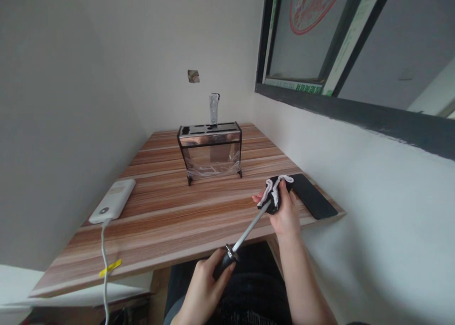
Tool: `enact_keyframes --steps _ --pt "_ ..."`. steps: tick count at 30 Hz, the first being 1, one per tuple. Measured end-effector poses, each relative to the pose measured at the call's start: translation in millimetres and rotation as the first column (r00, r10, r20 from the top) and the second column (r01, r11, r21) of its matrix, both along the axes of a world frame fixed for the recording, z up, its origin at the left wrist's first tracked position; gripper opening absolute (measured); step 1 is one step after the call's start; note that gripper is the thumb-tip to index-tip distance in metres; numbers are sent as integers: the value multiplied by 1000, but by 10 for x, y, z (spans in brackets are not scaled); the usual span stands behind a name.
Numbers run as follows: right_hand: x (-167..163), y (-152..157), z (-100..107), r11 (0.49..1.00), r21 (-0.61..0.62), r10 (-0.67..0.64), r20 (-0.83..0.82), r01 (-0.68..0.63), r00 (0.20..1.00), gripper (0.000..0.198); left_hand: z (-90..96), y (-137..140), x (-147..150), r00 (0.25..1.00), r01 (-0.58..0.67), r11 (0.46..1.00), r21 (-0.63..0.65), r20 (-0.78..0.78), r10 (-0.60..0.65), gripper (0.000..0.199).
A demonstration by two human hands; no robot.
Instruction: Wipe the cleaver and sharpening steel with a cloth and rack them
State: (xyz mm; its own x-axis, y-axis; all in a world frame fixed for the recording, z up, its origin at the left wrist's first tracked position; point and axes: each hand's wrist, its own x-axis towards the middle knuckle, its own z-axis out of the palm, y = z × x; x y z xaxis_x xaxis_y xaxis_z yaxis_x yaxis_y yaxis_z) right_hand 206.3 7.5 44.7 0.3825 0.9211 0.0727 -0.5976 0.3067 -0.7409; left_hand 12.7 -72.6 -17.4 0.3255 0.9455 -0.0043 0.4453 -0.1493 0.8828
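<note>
While the left hand [208,278] holds a rod [250,227] — tip hidden — the right hand [287,215] clasps a white-edged cloth [275,194].

A slim silver-grey metal rod [250,227] has a black handle [222,267]; a small black pad [275,207] has wavy white edging. Brown, reddish and cream wood-grain streaks cross the wooden counter [170,206]. The clear boxy stand [210,145] is black-edged; the oblong plastic device [113,201] is white, the thin tape strip [113,266] yellow.

Lower window film [308,88]: green printed characters, too blurred for reading.
Upright window strip [351,40]: small green print, also unreadable.
</note>
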Motion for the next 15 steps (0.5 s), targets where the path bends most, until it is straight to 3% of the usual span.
enact_keyframes --steps 9,15 --pt "-141 -6 -41 997 -24 75 -11 -75 997 36 38 63 33 997 -59 998 38 -37 60 22" --pt "-262 -28 -70 990 -13 140 -14 -140 990 31 202 143 88 997 -81 994 70 18 80 18"
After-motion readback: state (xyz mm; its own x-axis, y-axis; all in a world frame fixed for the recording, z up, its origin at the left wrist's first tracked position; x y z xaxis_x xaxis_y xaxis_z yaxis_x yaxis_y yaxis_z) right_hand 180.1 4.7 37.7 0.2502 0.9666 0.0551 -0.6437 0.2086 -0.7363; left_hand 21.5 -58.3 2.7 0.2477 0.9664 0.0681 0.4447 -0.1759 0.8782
